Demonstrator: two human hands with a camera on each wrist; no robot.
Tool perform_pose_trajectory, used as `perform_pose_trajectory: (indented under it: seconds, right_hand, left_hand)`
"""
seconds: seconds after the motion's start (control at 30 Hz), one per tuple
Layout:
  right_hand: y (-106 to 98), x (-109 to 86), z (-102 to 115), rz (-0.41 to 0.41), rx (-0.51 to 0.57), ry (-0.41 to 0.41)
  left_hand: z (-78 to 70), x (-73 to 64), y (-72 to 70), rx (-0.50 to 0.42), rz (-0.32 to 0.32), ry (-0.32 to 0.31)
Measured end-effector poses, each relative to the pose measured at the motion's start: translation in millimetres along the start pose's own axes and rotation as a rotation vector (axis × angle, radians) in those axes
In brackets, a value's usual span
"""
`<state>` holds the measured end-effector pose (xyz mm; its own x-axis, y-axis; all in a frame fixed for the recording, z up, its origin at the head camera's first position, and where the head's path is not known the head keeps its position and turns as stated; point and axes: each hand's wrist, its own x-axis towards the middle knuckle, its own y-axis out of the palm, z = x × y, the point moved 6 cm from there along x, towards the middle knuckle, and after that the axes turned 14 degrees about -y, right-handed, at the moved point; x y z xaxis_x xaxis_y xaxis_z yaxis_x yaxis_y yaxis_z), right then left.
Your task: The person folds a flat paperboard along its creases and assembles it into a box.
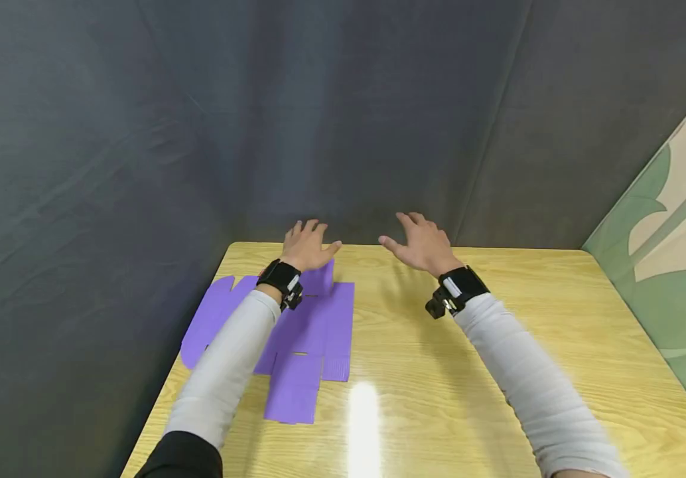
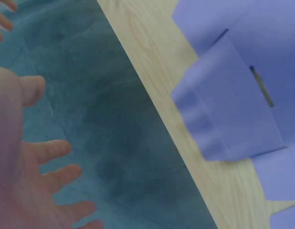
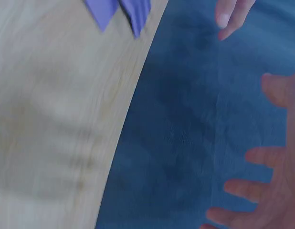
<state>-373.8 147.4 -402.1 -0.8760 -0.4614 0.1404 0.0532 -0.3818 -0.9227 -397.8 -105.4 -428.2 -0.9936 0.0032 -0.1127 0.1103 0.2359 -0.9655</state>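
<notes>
Purple card [image 1: 338, 325] flat at left on the bench [image 1: 414, 398], both grips empty.
It looks light and fairly stiff, likely to bend at creases and tear at slots; its right edge and near flap [image 1: 294, 392] seem the surest holds. Left grip [image 1: 306, 249] and right grip [image 1: 422, 245] hover by the far edge, fingers apart. The left sleeve [image 1: 223, 372] hides part of the card; the right wrist view shows only blurred tips.
</notes>
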Motion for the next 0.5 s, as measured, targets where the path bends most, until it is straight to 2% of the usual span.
perform_pose_trajectory:
  seconds: [0.13, 0.3, 0.5]
  right_hand:
    - [21, -3.3, 25, -0.017, 0.052, -0.007]
    - [60, -10.7, 62, -0.043, 0.028, -0.011]
    - [122, -33.0, 99, 0.022, -0.051, -0.029]
  left_hand:
    - [12.4, -6.1, 5.7, -0.017, -0.003, 0.003]
    - [32.7, -16.0, 18.7, -0.067, -0.006, 0.01]
    - [80.7, -41.3, 45.3, -0.149, -0.027, -0.028]
